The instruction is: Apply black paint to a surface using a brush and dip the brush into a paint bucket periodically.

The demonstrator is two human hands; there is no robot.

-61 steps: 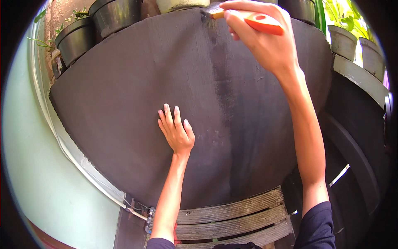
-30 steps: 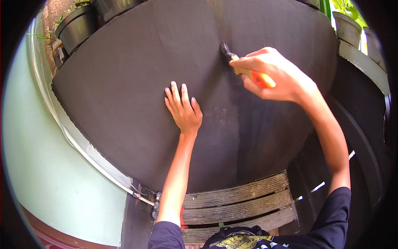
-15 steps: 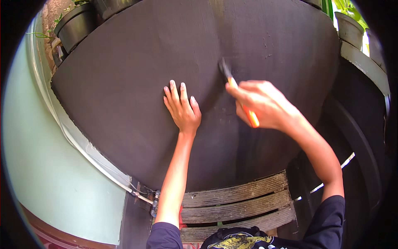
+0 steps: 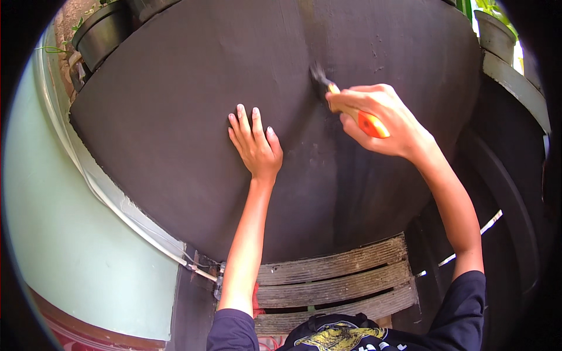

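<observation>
A broad dark grey wall fills the middle of the view. Against it my left hand lies flat, fingers spread, holding nothing. To its right, my right hand is wrapped round the handle of a paintbrush with an orange end. The dark bristles point up and left and appear to touch the wall, slightly blurred. A faint darker streak runs up the wall above the brush, and small rough marks show to its right.
Below the wall sits a slatted wooden bench. A pale green wall with a white pipe along its edge stands at left. Potted plants line the top, including a black pot at left and a grey pot at right.
My right hand and the paintbrush have moved up, the hand also a little to the right, with the handle turned. My left hand stays flat on the wall.
</observation>
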